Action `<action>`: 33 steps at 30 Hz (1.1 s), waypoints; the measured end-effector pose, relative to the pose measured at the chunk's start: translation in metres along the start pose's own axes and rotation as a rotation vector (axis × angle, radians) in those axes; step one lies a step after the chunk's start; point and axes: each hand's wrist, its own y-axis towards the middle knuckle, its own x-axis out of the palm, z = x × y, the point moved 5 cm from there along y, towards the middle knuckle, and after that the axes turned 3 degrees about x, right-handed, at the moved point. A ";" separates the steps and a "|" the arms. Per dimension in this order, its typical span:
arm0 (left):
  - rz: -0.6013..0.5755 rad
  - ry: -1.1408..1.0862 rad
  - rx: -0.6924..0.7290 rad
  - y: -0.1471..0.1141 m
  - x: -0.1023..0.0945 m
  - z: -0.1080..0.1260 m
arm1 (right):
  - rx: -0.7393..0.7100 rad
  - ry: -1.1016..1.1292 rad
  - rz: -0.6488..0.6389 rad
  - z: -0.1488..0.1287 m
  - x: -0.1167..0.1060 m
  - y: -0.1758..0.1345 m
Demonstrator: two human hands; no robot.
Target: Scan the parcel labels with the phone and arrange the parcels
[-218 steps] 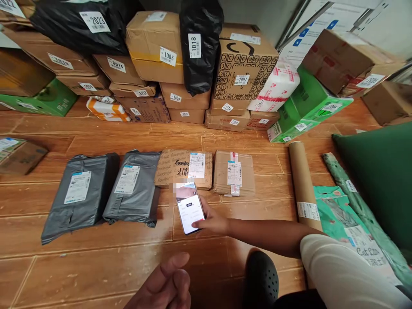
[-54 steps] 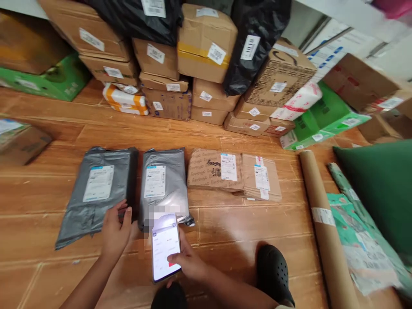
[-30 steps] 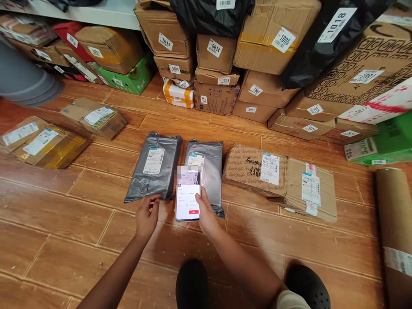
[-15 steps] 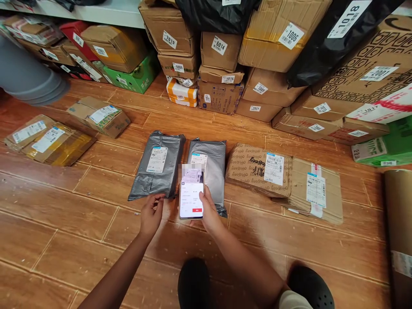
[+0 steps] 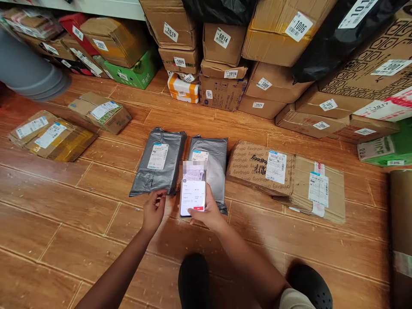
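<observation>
A smartphone (image 5: pixel 193 196) is gripped by the right hand (image 5: pixel 210 211) over one grey mailer (image 5: pixel 217 180) on the floor (image 5: pixel 64 253), the label (image 5: pixel 199 156) seemingly scanned but unconfirmed, while whether anything is pinched by the curled left hand (image 5: pixel 154 214) beside another grey mailer (image 5: pixel 158 161) cannot be told.

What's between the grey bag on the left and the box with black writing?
Another grey bag, partly behind the phone, in the head view.

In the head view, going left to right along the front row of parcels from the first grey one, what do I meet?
Left grey parcel, right grey parcel, printed carton, plain taped carton, brown tube at the right edge.
</observation>
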 end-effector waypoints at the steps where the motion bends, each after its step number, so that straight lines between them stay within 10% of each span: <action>1: -0.001 -0.001 0.001 0.000 0.000 0.000 | 0.007 0.004 -0.001 0.000 0.000 0.000; 33: 0.080 0.106 0.057 0.005 -0.007 -0.002 | 0.006 0.097 -0.115 0.000 -0.017 -0.010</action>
